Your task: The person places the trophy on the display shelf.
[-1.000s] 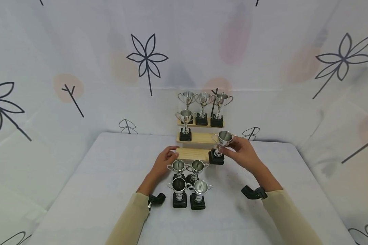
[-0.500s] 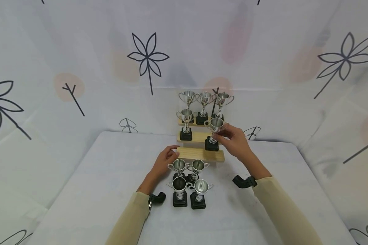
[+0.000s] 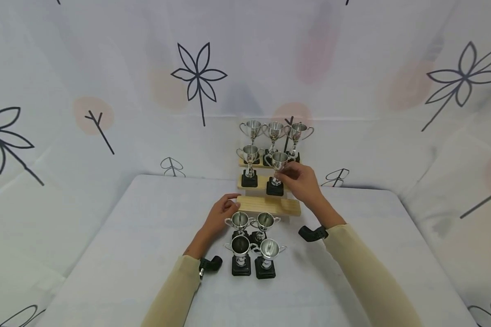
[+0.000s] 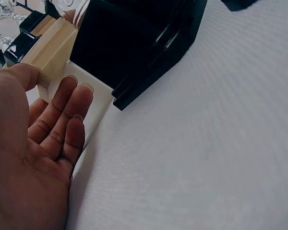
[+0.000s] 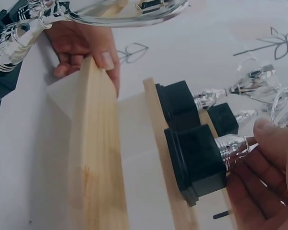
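White fabric printed with line-drawn flowers and pale blotches forms the backdrop (image 3: 245, 77) behind a white-covered table (image 3: 147, 227), where a three-tier stand occupies the middle of the far edge. A person in pale yellow sleeves (image 3: 172, 290) works with both hands. At the stand's front, the left hand (image 3: 219, 217) grips the left end of the lowest wooden step (image 3: 268, 205), thumb on the plank. The right hand (image 3: 305, 182) pinches a silver trophy cup (image 3: 278, 161) by the stem, its black base at the front of the middle step (image 3: 262, 182); whether it touches the wood cannot be told. Beside it, at that step's left end, stands a matching trophy (image 3: 250, 156). Three trophies (image 3: 275, 131) line the top step (image 3: 262, 164); four more cups (image 3: 240, 245) stand upright in two rows on the table, nearer its front edge.
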Available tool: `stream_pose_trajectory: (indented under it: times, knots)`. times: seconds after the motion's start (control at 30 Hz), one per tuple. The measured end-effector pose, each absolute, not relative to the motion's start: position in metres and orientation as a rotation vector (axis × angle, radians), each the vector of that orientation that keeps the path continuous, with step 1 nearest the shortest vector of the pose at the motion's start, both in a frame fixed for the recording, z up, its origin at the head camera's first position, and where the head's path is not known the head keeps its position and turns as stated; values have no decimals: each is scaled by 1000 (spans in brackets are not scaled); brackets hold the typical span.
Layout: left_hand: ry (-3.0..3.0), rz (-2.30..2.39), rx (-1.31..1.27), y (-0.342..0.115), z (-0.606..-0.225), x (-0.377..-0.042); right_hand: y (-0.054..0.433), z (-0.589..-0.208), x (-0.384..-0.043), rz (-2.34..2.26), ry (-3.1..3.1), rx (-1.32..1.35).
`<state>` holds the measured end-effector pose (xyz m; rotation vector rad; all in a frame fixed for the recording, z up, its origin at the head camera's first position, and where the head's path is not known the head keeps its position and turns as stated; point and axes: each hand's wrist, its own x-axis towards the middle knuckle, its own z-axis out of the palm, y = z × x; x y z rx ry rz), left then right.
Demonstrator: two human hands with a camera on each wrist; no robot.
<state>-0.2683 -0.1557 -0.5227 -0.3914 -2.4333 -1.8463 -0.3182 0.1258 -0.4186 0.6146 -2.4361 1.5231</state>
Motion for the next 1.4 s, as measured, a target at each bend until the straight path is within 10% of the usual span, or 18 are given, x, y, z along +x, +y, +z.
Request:
stream_pose_trajectory:
  times: [1.4]
  knots:
    - [-2480,-1793,-464,-166,-552,-290,104,-419,-325,1457,-2391,448]
